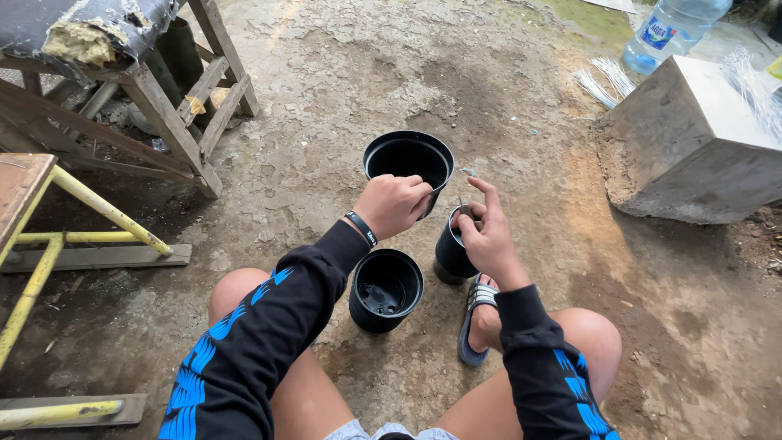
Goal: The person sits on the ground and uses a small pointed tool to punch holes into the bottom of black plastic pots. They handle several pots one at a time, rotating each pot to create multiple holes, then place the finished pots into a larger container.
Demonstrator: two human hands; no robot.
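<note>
My left hand [393, 204] is closed on the near rim of an empty black plastic pot [407, 159], held tilted above the ground. My right hand [482, 236] grips the rim of a smaller black pot [450, 254] standing on the dirt, with the index finger stretched up and a thin wire-like piece at its rim. A third black pot [385, 290] stands upright on the ground between my knees, its drain holes visible inside. Both arms wear black sleeves with blue marks.
A concrete block [692, 147] with thin white strips on it sits at the right, a large water bottle [672, 28] behind it. A wooden bench frame [171, 114] and yellow metal bars [98, 208] stand at the left. My sandalled foot [476, 322] rests by the small pot.
</note>
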